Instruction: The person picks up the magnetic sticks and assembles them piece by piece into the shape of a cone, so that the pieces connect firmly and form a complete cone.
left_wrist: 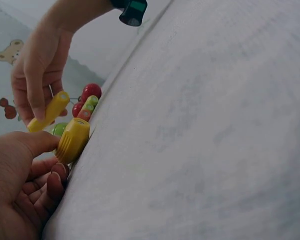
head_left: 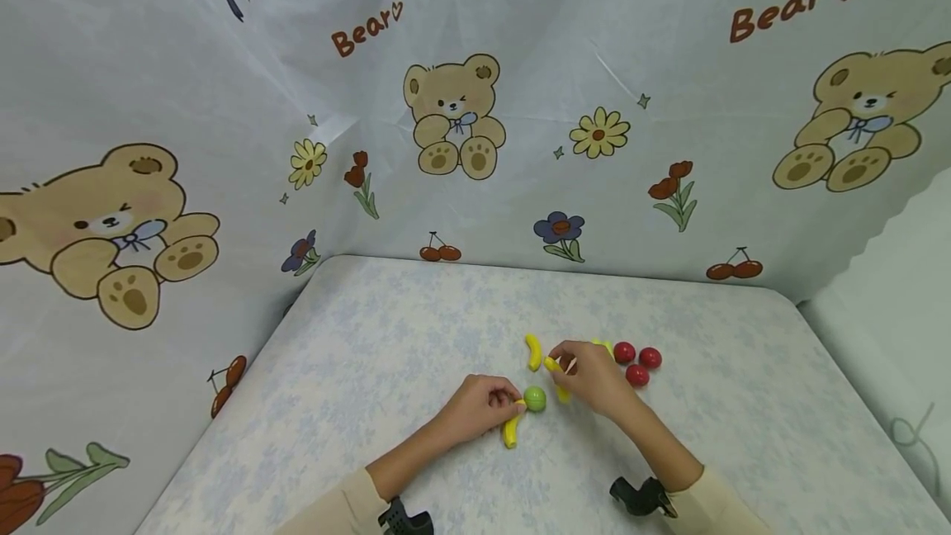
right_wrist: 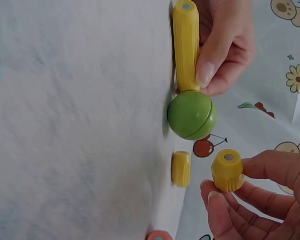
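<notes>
My left hand (head_left: 481, 407) pinches a yellow toy banana (head_left: 509, 433) at its far end, and the banana is down at the tabletop. Touching that end is a green ball (right_wrist: 189, 115) with a seam around it. Held between the thumb and fingers of my right hand (head_left: 590, 374) is another toy banana (right_wrist: 227, 171), raised off the table in the right wrist view; a small disc shows on its end. A third toy banana (head_left: 533, 352) lies beyond the green ball, left of my right hand.
Three red balls (head_left: 637, 376) sit grouped right of my right hand. A yellow-green piece (head_left: 603, 345) is partly hidden behind that hand. A bear-print sheet (head_left: 520, 213) rises behind the pale patterned table (head_left: 386, 329).
</notes>
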